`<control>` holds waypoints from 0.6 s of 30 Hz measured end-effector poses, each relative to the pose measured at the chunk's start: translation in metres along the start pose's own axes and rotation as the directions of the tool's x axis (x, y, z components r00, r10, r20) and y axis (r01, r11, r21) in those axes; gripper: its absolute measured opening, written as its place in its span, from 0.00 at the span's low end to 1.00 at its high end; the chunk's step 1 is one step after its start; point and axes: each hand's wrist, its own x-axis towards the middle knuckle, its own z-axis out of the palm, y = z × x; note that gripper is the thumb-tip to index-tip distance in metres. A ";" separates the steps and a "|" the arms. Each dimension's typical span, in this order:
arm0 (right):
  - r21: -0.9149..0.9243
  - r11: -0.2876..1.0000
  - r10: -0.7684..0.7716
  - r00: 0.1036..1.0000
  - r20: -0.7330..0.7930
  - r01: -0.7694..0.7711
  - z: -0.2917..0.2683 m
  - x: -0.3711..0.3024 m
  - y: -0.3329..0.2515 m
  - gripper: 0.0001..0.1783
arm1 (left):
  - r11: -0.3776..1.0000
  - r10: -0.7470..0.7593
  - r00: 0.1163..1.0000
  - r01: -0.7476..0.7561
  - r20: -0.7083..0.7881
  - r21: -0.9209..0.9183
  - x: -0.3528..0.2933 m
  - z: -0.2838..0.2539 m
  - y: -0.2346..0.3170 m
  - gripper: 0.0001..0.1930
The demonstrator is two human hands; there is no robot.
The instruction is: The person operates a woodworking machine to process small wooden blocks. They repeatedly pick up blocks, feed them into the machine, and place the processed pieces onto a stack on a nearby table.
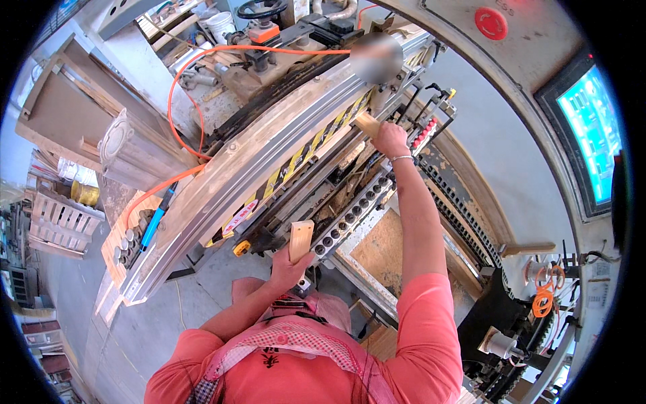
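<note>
Near the machine's front edge, my left hand is closed around a short pale wooden block, which stands up out of my fingers. My right arm stretches far forward. At its end my right hand grips another piece of wood, whose free end points toward the yellow-and-black striped edge of the machine. My fingers hide part of each piece. A row of round black fittings runs along a light metal bar between my two hands.
On the left, a blue air gun lies beside an orange hose. A lit screen and a red push button are at the right. A black cable chain curves beyond my right arm. Slatted crates stand far left.
</note>
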 end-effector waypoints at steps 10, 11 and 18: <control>-0.001 1.000 -0.003 1.000 0.022 0.003 -0.006 -0.004 -0.002 0.20 | 0.999 -0.028 0.999 0.028 0.017 -0.031 0.001 -0.001 0.003 0.12; 0.001 1.000 -0.018 1.000 0.014 0.018 -0.005 -0.006 -0.002 0.18 | 1.000 -0.022 1.000 0.022 0.013 0.000 0.001 -0.001 0.004 0.12; -0.022 1.000 0.013 1.000 0.006 -0.013 -0.003 -0.015 -0.016 0.13 | 0.998 -0.064 0.997 0.065 0.036 -0.019 0.001 -0.002 0.003 0.11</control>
